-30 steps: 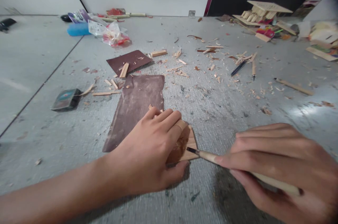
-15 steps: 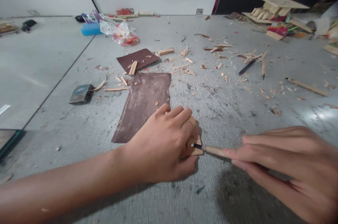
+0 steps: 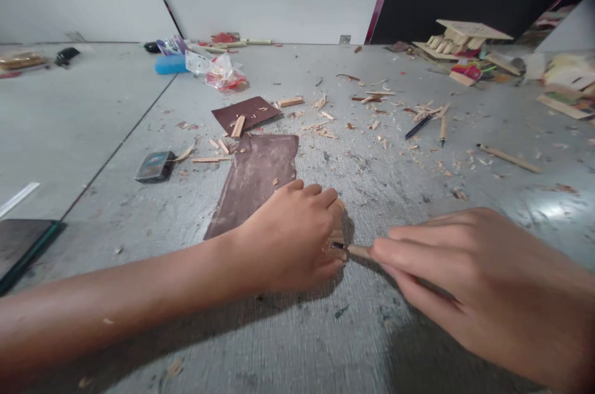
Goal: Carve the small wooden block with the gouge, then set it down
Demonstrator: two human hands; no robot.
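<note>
My left hand [image 3: 290,239] is closed over a small light-wood piece [image 3: 338,234] and presses it to the grey table; most of the piece is hidden under the fingers. In my right hand [image 3: 465,276] is a small wood carving chisel [image 3: 359,251], its light wooden handle pinched between thumb and fingers. The dark metal tip touches or nearly touches the wood, close to the left thumb. Beyond the left wrist lies a worn brown sheet of sandpaper [image 3: 267,165], partly covered by that hand.
A second brown sheet [image 3: 248,110] lies farther back. Wood shavings and slivers [image 3: 320,127] litter the table. Several slim tools, one a wooden-handled tool [image 3: 509,158], lie to the right. A small dark box [image 3: 155,166] and a dark flat device [image 3: 28,248] are on the left.
My right hand and the chisel have moved left, closer to my left hand. The wood now shows less and seems turned under the left fingers. The view has shifted slightly.
</note>
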